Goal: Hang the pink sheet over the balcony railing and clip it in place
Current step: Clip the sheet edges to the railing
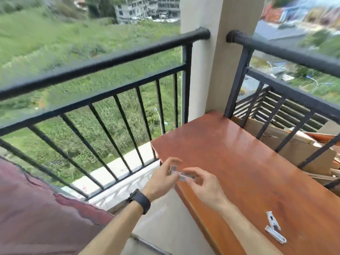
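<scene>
Outdoors, both hands (181, 178) pinch clips (182, 174) over wooden table (248, 162).

pink sheet (36, 208) cut off lower-left

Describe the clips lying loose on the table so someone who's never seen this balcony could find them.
Start at the reddish wooden table in the balcony corner. Near its front edge, right of the right hand, lie two pale clips, tips touching. Unlike the clips in the hands, nobody is holding these.
</scene>
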{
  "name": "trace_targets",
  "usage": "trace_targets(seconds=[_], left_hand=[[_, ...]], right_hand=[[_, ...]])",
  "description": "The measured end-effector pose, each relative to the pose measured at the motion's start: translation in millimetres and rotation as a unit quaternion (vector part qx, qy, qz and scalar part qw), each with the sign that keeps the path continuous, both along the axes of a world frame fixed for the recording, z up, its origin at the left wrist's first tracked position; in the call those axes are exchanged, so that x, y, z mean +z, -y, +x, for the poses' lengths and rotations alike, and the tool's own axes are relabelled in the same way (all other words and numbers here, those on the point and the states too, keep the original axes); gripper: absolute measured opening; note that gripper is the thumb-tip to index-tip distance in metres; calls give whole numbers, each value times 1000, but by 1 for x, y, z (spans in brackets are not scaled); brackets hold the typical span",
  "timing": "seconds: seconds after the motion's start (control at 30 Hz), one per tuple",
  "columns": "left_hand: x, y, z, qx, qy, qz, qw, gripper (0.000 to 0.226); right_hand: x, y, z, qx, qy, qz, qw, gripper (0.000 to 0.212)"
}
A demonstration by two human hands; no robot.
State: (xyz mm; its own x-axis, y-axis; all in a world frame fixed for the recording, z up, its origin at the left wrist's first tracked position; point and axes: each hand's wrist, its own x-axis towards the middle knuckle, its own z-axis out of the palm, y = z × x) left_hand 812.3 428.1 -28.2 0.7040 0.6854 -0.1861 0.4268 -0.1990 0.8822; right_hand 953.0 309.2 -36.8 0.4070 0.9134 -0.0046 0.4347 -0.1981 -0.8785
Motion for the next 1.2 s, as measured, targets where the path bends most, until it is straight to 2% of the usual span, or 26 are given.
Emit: trace_targets(seconds=[0.2, 0.37, 0.5, 0.7, 0.9, 1.0, 1.1, 1.13, 1.2], left_hand=[[31, -13, -64, 71, 41, 54, 995, 10], [36, -26, -128, 69, -4, 112, 991, 21], [34, -28, -160, 129, -4, 157, 979, 17], [55, -29, -202, 205, -48, 206, 956, 17], [97, -18, -233, 256, -126, 243, 927, 19], [137, -5, -241, 305, -148, 303, 891, 29], [190, -1, -251, 385, -150, 444, 795, 27], [207, -5, -256, 403, -171, 473, 765, 32], [240, -21, -264, 417, -243, 462, 744, 52]], right_hand=[[20, -32, -48, 23, 22, 47, 998, 26], [29, -46, -85, 78, -4, 63, 995, 28], [34, -68, -108, 117, -44, 90, 988, 31], [36, -112, -126, 240, -27, 56, 969, 33], [58, -155, -159, 374, -29, 66, 924, 31], [75, -172, -176, 380, -89, 98, 915, 26], [89, -183, -187, 375, -141, 126, 908, 23], [93, -185, -190, 376, -157, 134, 903, 23], [100, -190, -196, 383, -182, 144, 894, 24]])
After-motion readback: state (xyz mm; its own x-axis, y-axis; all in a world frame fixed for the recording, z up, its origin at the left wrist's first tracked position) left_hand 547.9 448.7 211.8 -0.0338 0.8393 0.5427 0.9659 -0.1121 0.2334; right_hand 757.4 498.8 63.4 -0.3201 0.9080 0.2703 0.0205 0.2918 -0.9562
